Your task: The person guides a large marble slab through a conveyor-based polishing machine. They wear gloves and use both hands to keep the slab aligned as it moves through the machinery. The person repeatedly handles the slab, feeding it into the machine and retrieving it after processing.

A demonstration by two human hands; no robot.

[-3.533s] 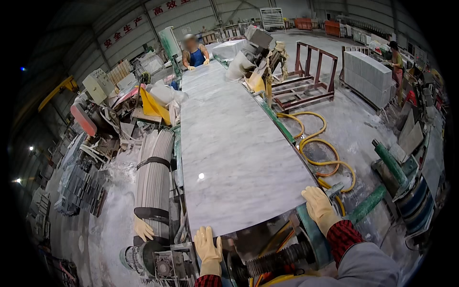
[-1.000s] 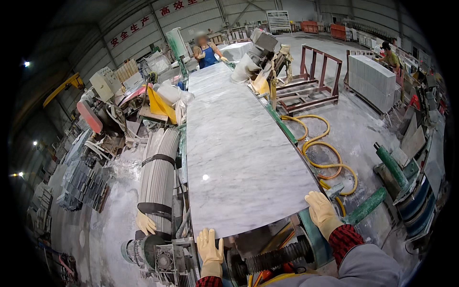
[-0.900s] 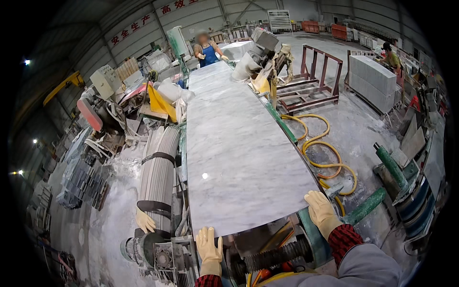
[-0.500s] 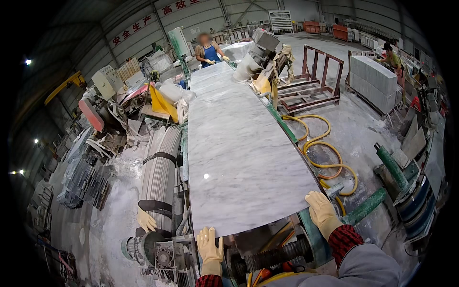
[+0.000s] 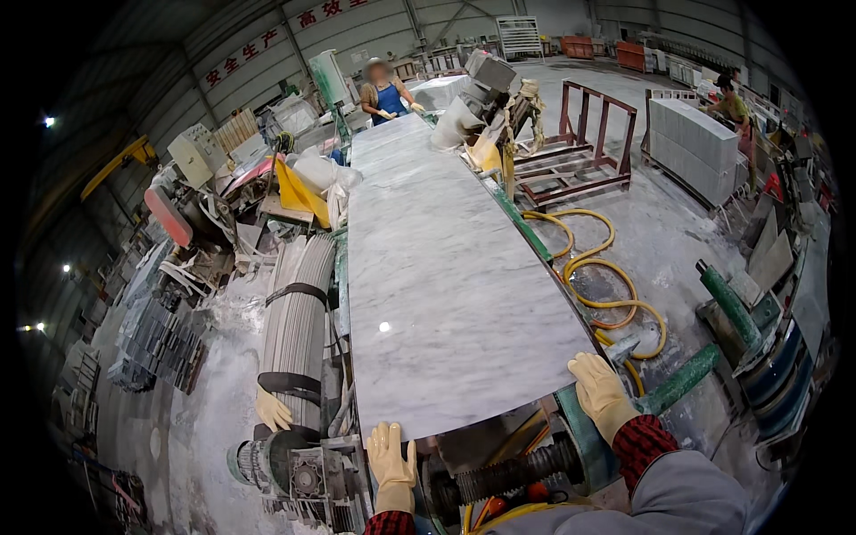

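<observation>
A long white marble slab (image 5: 446, 303) with grey veining lies flat on a machine bed and stretches away from me. Both my hands wear cream rubber gloves. My left hand (image 5: 390, 464) is at its near left corner, fingers stretched forward and the thumb apart. At the near right corner, my right hand (image 5: 602, 392) lies with extended fingers against the slab's edge. Neither hand is wrapped round anything that I can see. Below the near edge, a dark ribbed shaft (image 5: 513, 473) shows in the machine's opening.
A person in a blue apron (image 5: 390, 100) stands at the far end; another person (image 5: 731, 107) is by stacked blocks (image 5: 691, 147) at right. A yellow hose (image 5: 615, 276) coils beside the bed. A strapped bundle of strips (image 5: 299, 321), with a loose glove (image 5: 273, 410), stands left above a motor (image 5: 254, 459).
The view has shifted very slightly, so the far background sits a little to the left. Both hands keep their places at the slab's near corners.
</observation>
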